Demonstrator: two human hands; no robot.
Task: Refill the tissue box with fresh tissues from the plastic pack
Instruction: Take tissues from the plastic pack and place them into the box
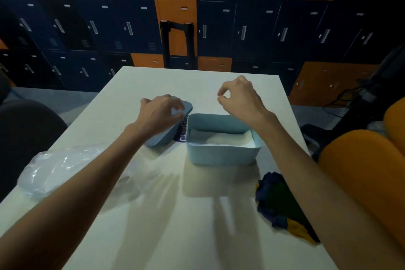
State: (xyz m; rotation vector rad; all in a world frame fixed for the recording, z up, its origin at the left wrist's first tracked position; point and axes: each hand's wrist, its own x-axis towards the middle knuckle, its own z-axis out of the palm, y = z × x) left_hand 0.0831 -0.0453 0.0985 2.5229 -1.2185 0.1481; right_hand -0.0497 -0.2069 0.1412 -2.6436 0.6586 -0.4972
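Note:
A light blue tissue box (221,154) stands open in the middle of the white table (179,215), with a stack of white tissues (221,138) inside. Its blue lid (163,132) lies tilted just left of the box. My left hand (158,112) grips the lid from above, fingers curled over its far edge. My right hand (238,97) hovers above the box's far right corner with fingers curled, thumb and forefinger nearly touching, holding nothing I can see. The clear plastic pack (59,167) lies crumpled at the table's left edge, partly under my left forearm.
A dark blue, green and yellow cloth (282,206) lies near the table's right edge. A dark sticker (182,135) shows between lid and box. Orange seat cushions (361,171) are to the right, a dark chair (26,129) to the left, lockers behind.

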